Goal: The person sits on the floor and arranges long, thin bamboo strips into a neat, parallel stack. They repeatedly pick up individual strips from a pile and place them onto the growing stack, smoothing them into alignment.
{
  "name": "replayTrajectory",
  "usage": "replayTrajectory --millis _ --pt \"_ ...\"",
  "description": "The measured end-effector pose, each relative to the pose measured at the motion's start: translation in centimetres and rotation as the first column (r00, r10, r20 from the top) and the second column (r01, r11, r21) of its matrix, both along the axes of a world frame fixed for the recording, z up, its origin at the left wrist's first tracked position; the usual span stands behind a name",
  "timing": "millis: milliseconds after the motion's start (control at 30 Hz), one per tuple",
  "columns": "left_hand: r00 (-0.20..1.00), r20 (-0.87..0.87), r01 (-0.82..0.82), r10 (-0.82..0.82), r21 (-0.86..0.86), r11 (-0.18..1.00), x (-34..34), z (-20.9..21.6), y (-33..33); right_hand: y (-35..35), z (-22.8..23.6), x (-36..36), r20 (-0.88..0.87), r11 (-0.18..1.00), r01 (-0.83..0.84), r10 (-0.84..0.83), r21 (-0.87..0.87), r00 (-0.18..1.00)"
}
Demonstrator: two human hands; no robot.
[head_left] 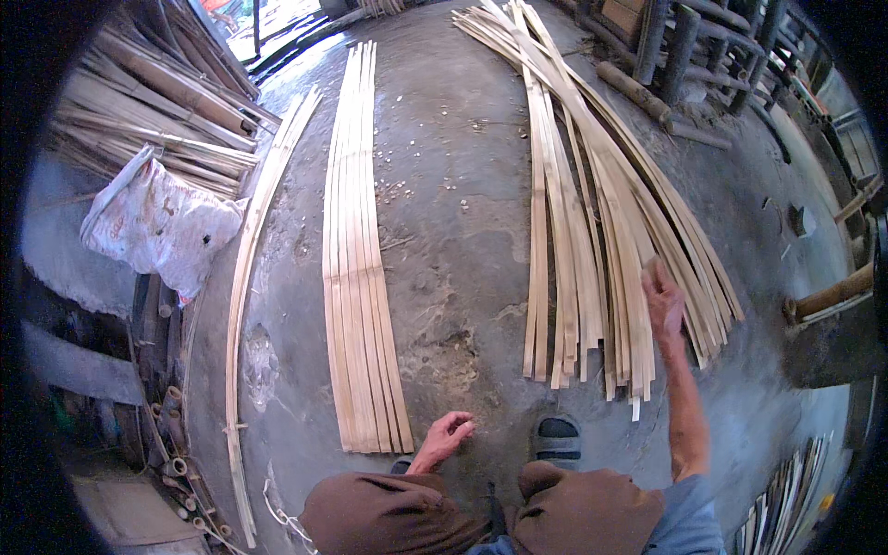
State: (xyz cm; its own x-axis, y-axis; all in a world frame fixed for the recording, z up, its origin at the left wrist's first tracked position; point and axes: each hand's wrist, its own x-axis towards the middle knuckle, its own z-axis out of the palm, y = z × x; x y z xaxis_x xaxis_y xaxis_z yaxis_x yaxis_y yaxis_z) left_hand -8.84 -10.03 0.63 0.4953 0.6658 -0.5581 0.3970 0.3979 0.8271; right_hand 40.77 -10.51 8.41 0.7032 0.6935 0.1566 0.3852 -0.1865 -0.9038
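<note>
On the right, a loose pile of long, pale bamboo strips (592, 231) fans out over the floor, some crossing at the far end. My right hand (663, 301) is down on this pile, its fingers bent around a strip toward the right side; how many strips it grips is hidden. My left hand (446, 437) hovers by my knee with nothing visible in it, fingers loosely curled and apart. Just left of it lies a neat row of bamboo strips (356, 277), side by side. Farther left, a narrow bundle of strips (248, 268) runs along the floor.
A stuffed whitish sack (162, 222) leans by stacked split bamboo (153, 102) on the left. Bamboo poles (176, 416) lie below it. Dark wooden frames (694, 51) stand at the far right. More strips (786, 499) lie lower right. My sandalled foot (558, 437) is between the strips.
</note>
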Motion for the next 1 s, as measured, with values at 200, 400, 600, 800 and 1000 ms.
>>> replayTrajectory --millis 200,400,600,800,1000 --pt "0.989 -0.147 0.031 -0.006 0.168 0.985 -1.9 0.6 0.2 -1.4 0.2 12.3 0.375 0.950 0.107 0.011 -0.294 0.927" --pt "0.974 -0.218 -0.009 0.060 0.227 0.974 -2.4 2.7 -0.1 -2.9 0.6 22.8 0.638 0.874 0.267 0.063 -0.407 0.767" --pt "0.917 -0.385 0.111 0.107 0.502 0.858 -5.3 2.5 -0.9 -1.3 3.2 26.4 0.612 0.867 0.213 0.127 -0.451 0.780" --pt "0.892 -0.394 -0.047 0.223 0.411 0.911 -7.9 2.4 -2.1 -2.5 2.2 27.8 0.673 0.839 0.309 0.090 -0.448 0.734" --pt "0.892 -0.389 0.105 0.230 0.673 0.732 -8.1 0.0 -2.3 -6.0 -1.4 30.9 0.782 0.676 0.488 0.217 -0.552 0.585"
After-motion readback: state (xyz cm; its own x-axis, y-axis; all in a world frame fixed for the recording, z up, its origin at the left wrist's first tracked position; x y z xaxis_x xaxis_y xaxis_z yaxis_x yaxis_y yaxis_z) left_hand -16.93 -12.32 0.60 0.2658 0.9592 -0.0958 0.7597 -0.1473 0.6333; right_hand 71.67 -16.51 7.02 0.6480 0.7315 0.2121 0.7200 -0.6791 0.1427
